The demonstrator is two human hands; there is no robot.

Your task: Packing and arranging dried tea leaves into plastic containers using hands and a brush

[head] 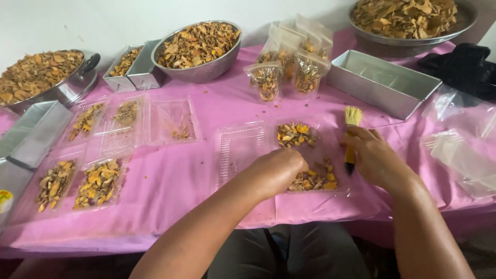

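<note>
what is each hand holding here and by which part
The right hand holds a small brush by its yellow handle, bristles pointing up. The left hand rests fisted in the clear tray of dried pieces; whether it grips any cannot be told.

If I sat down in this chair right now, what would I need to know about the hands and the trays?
Left hand: closed loosely, resting at the clear plastic tray in front, beside the dried yellow-orange pieces.
Right hand: holds a small brush, bristles pointing up, at the tray's right edge.
Done: this tray has two piles of pieces in it; four trays on the left hold pieces, and filled bags stand behind.
Left: one open tray is nearly empty, and the metal bowls are full of pieces.
</note>
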